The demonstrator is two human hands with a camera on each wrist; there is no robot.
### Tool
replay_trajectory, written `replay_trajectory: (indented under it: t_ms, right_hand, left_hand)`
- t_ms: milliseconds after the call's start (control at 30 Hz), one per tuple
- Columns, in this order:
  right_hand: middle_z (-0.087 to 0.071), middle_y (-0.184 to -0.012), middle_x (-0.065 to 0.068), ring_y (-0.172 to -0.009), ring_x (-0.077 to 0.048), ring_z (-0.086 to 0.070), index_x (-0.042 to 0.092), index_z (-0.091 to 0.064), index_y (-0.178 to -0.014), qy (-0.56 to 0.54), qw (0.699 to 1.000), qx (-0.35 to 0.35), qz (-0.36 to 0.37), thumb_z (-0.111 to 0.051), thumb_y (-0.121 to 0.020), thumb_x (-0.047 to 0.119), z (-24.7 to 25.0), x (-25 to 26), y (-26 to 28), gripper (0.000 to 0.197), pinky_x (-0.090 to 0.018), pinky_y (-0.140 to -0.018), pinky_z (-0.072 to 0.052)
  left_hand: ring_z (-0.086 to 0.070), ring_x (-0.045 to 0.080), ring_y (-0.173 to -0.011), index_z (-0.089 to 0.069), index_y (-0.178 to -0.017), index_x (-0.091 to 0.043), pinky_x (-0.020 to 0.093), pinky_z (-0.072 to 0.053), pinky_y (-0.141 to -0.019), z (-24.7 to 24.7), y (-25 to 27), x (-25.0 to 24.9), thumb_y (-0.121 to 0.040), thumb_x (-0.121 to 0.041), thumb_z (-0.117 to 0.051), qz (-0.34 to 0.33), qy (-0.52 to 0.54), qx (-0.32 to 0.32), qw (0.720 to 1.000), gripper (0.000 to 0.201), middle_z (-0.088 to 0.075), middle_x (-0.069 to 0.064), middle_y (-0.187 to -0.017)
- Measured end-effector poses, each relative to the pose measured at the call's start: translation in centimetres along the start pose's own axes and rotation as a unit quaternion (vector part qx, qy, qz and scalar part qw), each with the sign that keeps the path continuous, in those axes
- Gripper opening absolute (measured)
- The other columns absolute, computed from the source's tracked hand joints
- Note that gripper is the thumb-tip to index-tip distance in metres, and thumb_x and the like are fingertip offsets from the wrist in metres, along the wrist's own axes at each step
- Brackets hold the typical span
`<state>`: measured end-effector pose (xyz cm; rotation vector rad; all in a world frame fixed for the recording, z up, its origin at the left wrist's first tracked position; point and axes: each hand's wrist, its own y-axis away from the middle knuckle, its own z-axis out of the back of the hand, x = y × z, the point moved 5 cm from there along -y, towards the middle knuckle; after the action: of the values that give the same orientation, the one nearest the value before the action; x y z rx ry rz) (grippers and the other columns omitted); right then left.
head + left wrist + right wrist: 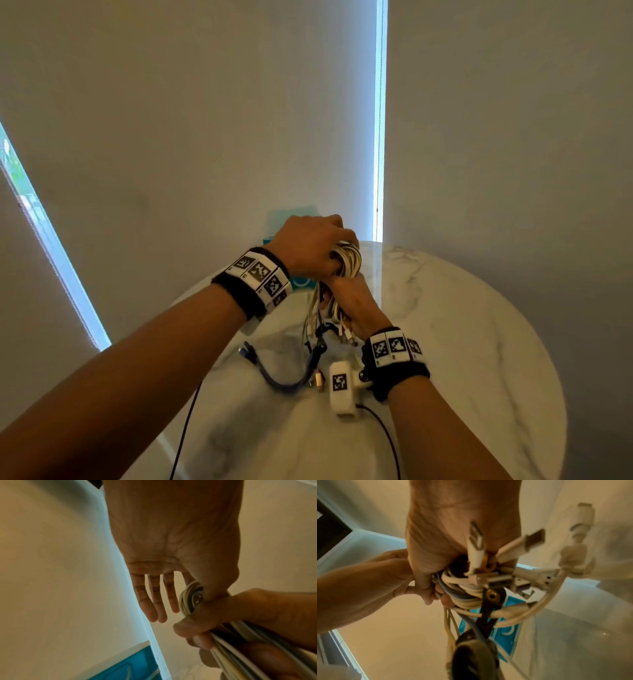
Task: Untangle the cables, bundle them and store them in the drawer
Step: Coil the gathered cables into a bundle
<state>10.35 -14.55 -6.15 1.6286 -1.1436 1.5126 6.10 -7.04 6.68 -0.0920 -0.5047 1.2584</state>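
A bundle of mostly white cables (348,261) hangs above the round marble table (462,325), held in both hands. My left hand (313,246) is on top; its thumb pinches the looped end of the cable bundle (186,599) while three fingers (155,601) stay straight. Just below, my right hand (356,305) grips the middle of the bundle (465,595). Several white USB plugs (532,538) stick out by the right palm. A black strap with a brass snap (491,596) dangles among the loose ends. The teal drawer box (294,219) stands behind the hands.
A blue cable (287,380) with a copper-coloured plug (318,378) lies on the table under my hands. Window blinds rise close behind the table. The table's round edge curves off on the right.
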Motion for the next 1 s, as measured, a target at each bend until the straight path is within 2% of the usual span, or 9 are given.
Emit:
replay_trajectory:
  t_ms: [100, 200, 300, 433, 600, 700, 800, 900, 1000]
  right_hand:
    - [-0.071, -0.059, 0.005, -0.048, -0.006, -0.066, 0.009, -0.068, -0.102, 0.006, 1.000, 0.009, 0.007, -0.074, -0.101, 0.023, -0.1, 0.3, 0.0, 0.015, -0.019, -0.055, -0.056]
    - [-0.078, -0.077, 0.001, -0.055, -0.004, -0.069, 0.005, -0.070, -0.120, 0.014, 1.000, 0.017, 0.018, -0.085, -0.093, 0.032, -0.8, 0.5, 0.0, 0.041, -0.018, -0.059, -0.057]
    - [-0.079, -0.100, 0.003, -0.071, -0.001, -0.073, 0.018, -0.067, -0.129, 0.062, 0.997, 0.041, 0.034, -0.090, -0.085, 0.043, -1.4, 1.1, 0.1, 0.056, -0.018, -0.068, -0.057]
    - [-0.078, -0.119, 0.003, -0.093, -0.009, -0.074, 0.024, -0.062, -0.140, 0.137, 0.985, 0.092, 0.047, -0.088, -0.086, 0.045, -1.8, 1.3, 0.2, 0.063, -0.032, -0.090, -0.061]
    - [-0.068, -0.099, 0.023, -0.089, 0.003, -0.067, 0.032, -0.061, -0.126, 0.168, 0.979, 0.104, 0.050, -0.085, -0.090, 0.038, -1.9, 0.8, 1.0, 0.044, -0.015, -0.077, -0.050]
    - [-0.077, -0.091, 0.004, -0.082, -0.014, -0.074, 0.018, -0.070, -0.116, 0.118, 0.990, 0.033, 0.063, -0.084, -0.089, 0.029, -1.3, 0.9, 0.4, 0.032, -0.028, -0.075, -0.058]
    - [-0.081, -0.092, -0.005, -0.082, -0.020, -0.077, 0.013, -0.074, -0.110, 0.016, 0.996, -0.015, 0.087, -0.077, -0.094, 0.016, -0.3, 1.3, -0.1, 0.016, -0.037, -0.078, -0.064]
    - [-0.079, -0.087, -0.008, -0.078, -0.022, -0.076, 0.004, -0.070, -0.118, -0.122, 0.989, -0.055, 0.067, -0.065, -0.105, 0.013, 1.5, 1.3, 0.0, 0.017, -0.032, -0.066, -0.061]
    - [-0.080, -0.103, -0.025, -0.092, -0.034, -0.078, 0.004, -0.077, -0.116, -0.199, 0.979, -0.046, -0.005, -0.069, -0.100, 0.024, 2.4, 0.8, 0.2, 0.027, -0.043, -0.077, -0.064]
  left_hand:
    - [-0.066, 0.014, -0.093, -0.063, -0.140, -0.046, 0.028, -0.041, -0.071, 0.9, 0.0, 0.0, -0.099, -0.046, -0.061, -0.023, -0.056, -0.025, 0.998, 0.040, -0.067, -0.012, -0.124]
    - [-0.058, 0.014, -0.077, -0.067, -0.136, -0.038, 0.025, -0.029, -0.061, 1.8, 0.2, -0.1, -0.104, -0.043, -0.058, -0.063, -0.128, -0.044, 0.989, 0.034, -0.070, -0.011, -0.117]
    - [-0.062, 0.015, -0.076, -0.073, -0.121, -0.028, 0.029, -0.032, -0.061, 2.5, -0.2, -0.3, -0.104, -0.040, -0.057, -0.107, -0.190, -0.009, 0.976, 0.026, -0.069, -0.008, -0.108]
    - [-0.067, 0.017, -0.079, -0.071, -0.099, -0.017, 0.029, -0.034, -0.061, 3.2, -1.0, -1.3, -0.104, -0.032, -0.059, -0.183, -0.269, 0.029, 0.945, 0.019, -0.068, -0.003, -0.093]
    - [-0.071, 0.018, -0.079, -0.072, -0.094, -0.015, 0.029, -0.043, -0.062, 1.7, -1.3, -1.7, -0.101, -0.020, -0.060, -0.205, -0.298, 0.053, 0.931, 0.015, -0.073, 0.000, -0.089]
    - [-0.067, 0.016, -0.082, -0.076, -0.101, -0.025, 0.028, -0.041, -0.062, 2.4, -0.9, -1.1, -0.093, -0.021, -0.066, -0.158, -0.166, -0.009, 0.973, 0.014, -0.070, -0.008, -0.096]
    - [-0.065, 0.011, -0.096, -0.075, -0.123, -0.041, 0.025, -0.045, -0.073, 2.0, -0.2, 0.4, -0.092, -0.034, -0.073, -0.031, 0.114, -0.058, 0.991, 0.032, -0.065, -0.013, -0.114]
    - [-0.065, 0.016, -0.118, -0.049, -0.153, -0.043, 0.037, -0.056, -0.101, -1.7, 0.8, 0.8, -0.097, -0.061, -0.067, 0.087, 0.374, 0.024, 0.923, 0.061, -0.059, -0.003, -0.139]
    - [-0.066, 0.022, -0.124, -0.045, -0.155, -0.029, 0.039, -0.055, -0.106, -5.6, 2.0, -1.0, -0.099, -0.069, -0.052, 0.107, 0.463, 0.175, 0.862, 0.069, -0.062, 0.004, -0.144]
